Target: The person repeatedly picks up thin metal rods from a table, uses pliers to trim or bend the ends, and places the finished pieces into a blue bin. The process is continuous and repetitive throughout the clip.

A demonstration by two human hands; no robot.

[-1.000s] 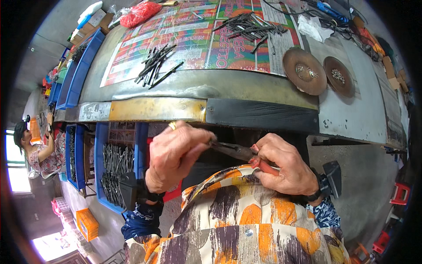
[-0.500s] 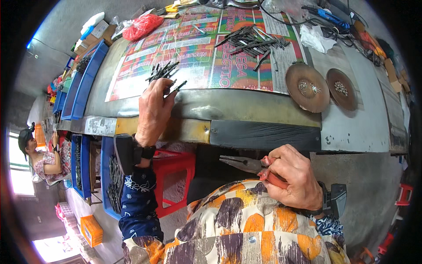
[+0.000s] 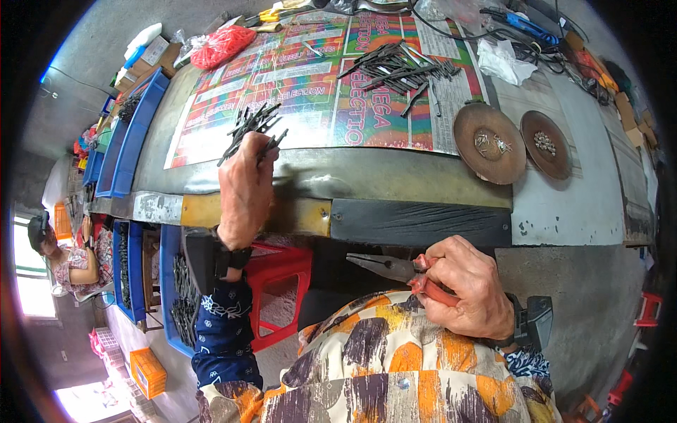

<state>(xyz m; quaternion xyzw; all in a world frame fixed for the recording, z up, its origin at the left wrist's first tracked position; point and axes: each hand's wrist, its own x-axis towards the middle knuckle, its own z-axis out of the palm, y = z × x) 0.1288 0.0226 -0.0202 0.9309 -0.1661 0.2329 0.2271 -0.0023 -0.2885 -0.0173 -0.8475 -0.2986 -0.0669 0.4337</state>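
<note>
My left hand (image 3: 247,187) reaches over the near edge of the bench, its fingers closed around slim black rods (image 3: 252,125) that stick out beyond the fingertips. Its fingertips are partly hidden by the back of the hand. In front of my body, below the bench edge, my right hand (image 3: 467,289) grips pliers (image 3: 384,266) by their red handles. Their grey jaws point left and hold nothing I can see. Further back on the bench lies a loose heap of similar black rods (image 3: 398,69), with a few paler ones among them.
Two brown round dishes (image 3: 486,166) (image 3: 546,162) hold small metal bits. A red plastic bag (image 3: 222,48), a blue tray (image 3: 137,141) and cables surround the work. Below are a blue bin (image 3: 171,282) of black rods and a red stool (image 3: 282,282). Another person (image 3: 74,264) sits far left.
My left hand has shifted slightly, and the rods in it now point more to the left. My right hand and the pliers have hardly moved. The person at far left leans differently.
</note>
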